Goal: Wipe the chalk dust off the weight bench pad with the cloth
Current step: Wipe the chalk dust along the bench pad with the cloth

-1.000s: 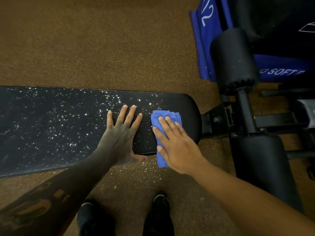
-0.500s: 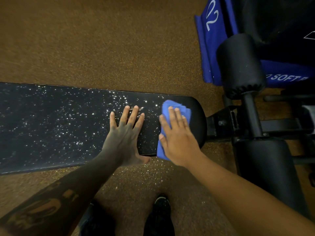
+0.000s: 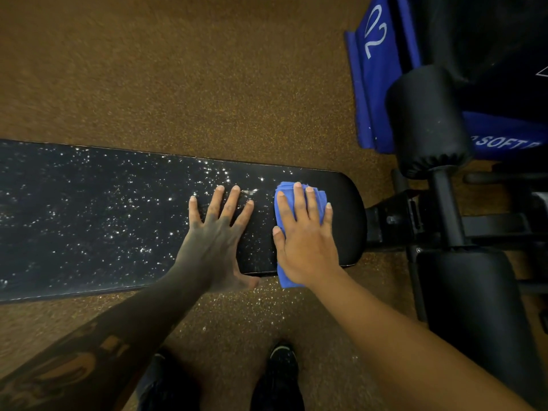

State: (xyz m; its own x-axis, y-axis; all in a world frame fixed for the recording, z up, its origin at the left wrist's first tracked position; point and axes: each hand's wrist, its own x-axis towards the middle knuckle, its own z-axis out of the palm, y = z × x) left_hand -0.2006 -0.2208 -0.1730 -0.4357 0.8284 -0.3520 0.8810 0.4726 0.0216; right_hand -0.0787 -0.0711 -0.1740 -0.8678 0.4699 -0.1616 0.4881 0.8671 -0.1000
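Note:
The black weight bench pad [image 3: 89, 221] runs from the left edge to its rounded right end, speckled with white chalk dust over most of its length. A folded blue cloth [image 3: 285, 200] lies near the pad's right end, its lower corner hanging over the near edge. My right hand [image 3: 305, 235] presses flat on the cloth, fingers spread. Just left of it, my left hand [image 3: 218, 235] rests flat on the pad with fingers apart, holding nothing. The pad to the right of the cloth looks dark and free of specks.
Black foam rollers [image 3: 427, 120] and the bench frame [image 3: 394, 221] stand right of the pad. A blue mat with white lettering [image 3: 373, 84] lies at the upper right. Chalk specks dot the brown floor [image 3: 237, 310] near my black shoes [image 3: 280, 378].
My right hand has slid the cloth away from me and a little to the right across the pad's end. My left hand has stayed in place.

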